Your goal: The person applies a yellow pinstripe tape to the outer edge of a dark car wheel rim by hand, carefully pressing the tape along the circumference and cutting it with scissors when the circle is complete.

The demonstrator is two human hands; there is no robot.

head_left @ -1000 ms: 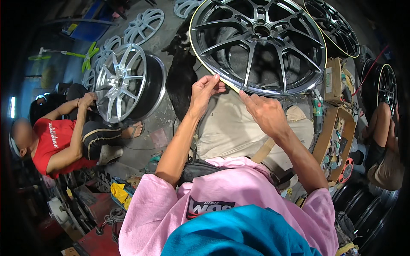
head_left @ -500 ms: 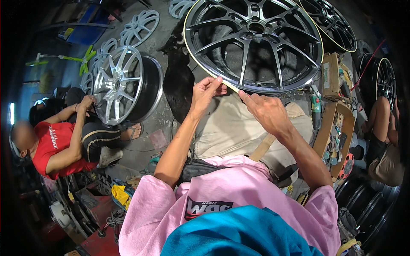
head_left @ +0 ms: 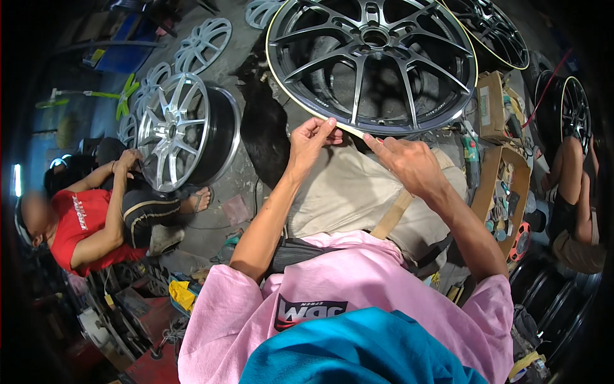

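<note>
A large dark alloy wheel (head_left: 360, 67) with bright machined spokes lies face up before me, tilted a little. Pale yellow masking tape (head_left: 350, 130) runs along its outer lip. At the near edge my left hand (head_left: 310, 146) pinches the tape between thumb and fingers. To its right, my right hand (head_left: 408, 161) is closed, its index finger stretched along the tape on the lip and the other fingers curled under. A short stretch of tape shows between the two hands. My right thumb is mostly hidden.
A silver wheel (head_left: 173, 125) stands at left beside a seated person in a red shirt (head_left: 83, 217). A black cat (head_left: 265, 137) lies against my wheel's left side. Cardboard boxes of tools (head_left: 505, 198), a green power tool (head_left: 471, 153) and taped wheels (head_left: 489, 32) are at right, near another person.
My right hand has shifted slightly right along the lip, leaving a little more tape between the hands. The left hand keeps its pinch. The whole view has moved slightly.
</note>
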